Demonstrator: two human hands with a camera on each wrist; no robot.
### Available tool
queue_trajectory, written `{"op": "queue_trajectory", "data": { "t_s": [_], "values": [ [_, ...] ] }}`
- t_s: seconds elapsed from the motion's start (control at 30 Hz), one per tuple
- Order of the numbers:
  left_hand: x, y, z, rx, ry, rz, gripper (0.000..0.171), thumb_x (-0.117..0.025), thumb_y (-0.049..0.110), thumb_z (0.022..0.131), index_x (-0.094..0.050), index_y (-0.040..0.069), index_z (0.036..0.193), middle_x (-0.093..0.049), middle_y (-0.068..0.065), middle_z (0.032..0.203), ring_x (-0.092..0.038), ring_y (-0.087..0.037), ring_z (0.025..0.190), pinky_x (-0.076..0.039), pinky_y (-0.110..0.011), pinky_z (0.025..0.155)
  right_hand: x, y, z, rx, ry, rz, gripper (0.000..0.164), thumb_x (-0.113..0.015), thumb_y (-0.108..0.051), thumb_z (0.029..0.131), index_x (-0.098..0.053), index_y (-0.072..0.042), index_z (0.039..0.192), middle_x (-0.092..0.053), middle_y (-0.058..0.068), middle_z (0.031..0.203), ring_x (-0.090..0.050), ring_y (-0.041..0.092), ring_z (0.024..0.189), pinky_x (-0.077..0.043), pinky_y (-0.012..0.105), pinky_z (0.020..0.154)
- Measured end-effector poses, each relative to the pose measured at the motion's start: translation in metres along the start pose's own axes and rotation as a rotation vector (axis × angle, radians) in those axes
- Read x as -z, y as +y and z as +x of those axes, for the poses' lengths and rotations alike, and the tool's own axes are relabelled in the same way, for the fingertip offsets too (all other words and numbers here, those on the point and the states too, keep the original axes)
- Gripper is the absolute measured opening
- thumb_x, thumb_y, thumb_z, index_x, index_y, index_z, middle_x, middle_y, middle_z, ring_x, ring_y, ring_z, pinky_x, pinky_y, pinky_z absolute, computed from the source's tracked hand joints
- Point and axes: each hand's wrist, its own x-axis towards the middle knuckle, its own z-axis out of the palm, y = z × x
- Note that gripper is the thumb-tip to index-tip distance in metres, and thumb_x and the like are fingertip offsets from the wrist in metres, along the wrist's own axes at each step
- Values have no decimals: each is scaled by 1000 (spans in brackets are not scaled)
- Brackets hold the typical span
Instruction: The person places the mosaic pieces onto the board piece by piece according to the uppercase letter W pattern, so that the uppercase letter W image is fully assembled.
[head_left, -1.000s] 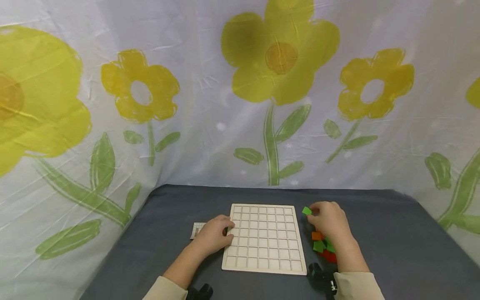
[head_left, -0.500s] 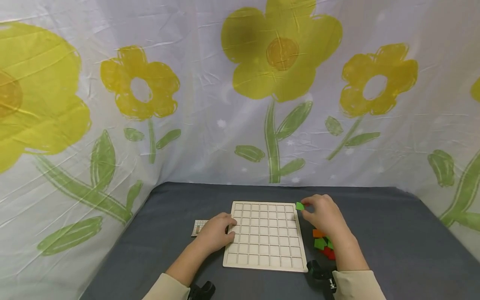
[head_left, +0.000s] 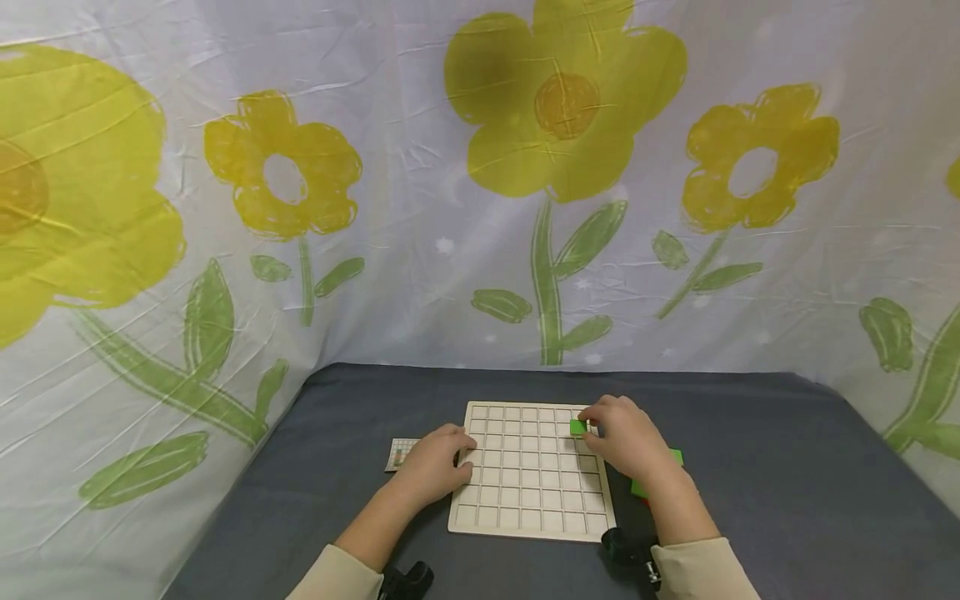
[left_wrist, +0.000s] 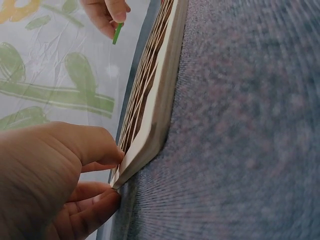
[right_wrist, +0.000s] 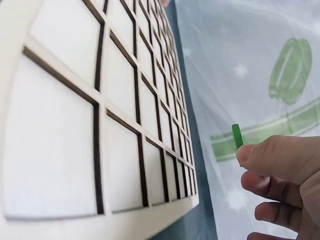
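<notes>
A pale wooden grid board (head_left: 531, 483) lies in the middle of the table, its square cells framed by thin raised ribs. My left hand (head_left: 432, 465) holds the board's left edge; in the left wrist view the bent thumb and fingers of that hand (left_wrist: 55, 175) meet at the rim. Between thumb and forefinger, my right hand (head_left: 626, 433) pinches a thin green square tile (head_left: 577, 427) over the far right cells. The right wrist view shows the green tile (right_wrist: 237, 135) edge-on, upright in the fingertips, with the other fingers loosely curled.
More green tiles (head_left: 677, 456) lie right of the board, largely hidden under my right forearm. A small printed grid card (head_left: 399, 452) lies beyond my left hand. Dark grey cloth (head_left: 360, 400) covers the table, and a flower-printed curtain (head_left: 420, 275) hangs behind it.
My right hand has carried the green tile leftward, from beside the board to over its far right cells. My left hand keeps its place at the left edge.
</notes>
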Motion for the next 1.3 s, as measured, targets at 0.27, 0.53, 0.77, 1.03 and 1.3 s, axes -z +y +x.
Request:
{"op": "queue_trajectory", "data": {
  "t_s": [0.27,0.53,0.77,1.03,1.3],
  "values": [
    [0,-1,0,2,-13,-2,31,-69,10,92,-73,3,122,-62,-19,131,-62,-36,121,-53,-50,96,-9,-6,1,24,-12,-16,21,-72,-11,91,-78,-9,112,-61,0,92,-51,19,85,-45,38,71],
    [2,0,1,1,-3,6,31,-70,11,92,-74,4,121,-62,-19,131,-61,-36,121,-53,-51,97,-18,-9,4,40,-65,-16,21,-79,-13,89,-78,-9,109,-64,0,94,-56,21,87,-50,40,73],
    [1,2,0,2,4,7,31,-70,12,91,-74,5,121,-63,-17,130,-63,-35,119,-54,-50,95,-26,-6,2,21,-88,-7,19,-78,-11,90,-79,-9,108,-62,-3,90,-54,20,85,-47,38,69],
    [1,2,1,-4,3,10,31,-69,12,92,-74,5,122,-63,-18,131,-63,-35,119,-54,-50,93,-30,-3,3,-6,-96,-4,20,-76,-11,89,-79,-9,108,-60,-3,88,-53,19,85,-47,38,70],
    [2,4,0,5,6,15,31,-70,12,91,-74,4,121,-64,-18,129,-63,-35,119,-54,-50,94,-31,-4,3,-15,-77,-13,20,-79,-17,89,-79,-12,108,-62,-2,91,-57,21,88,-49,40,72]
  ]
}}
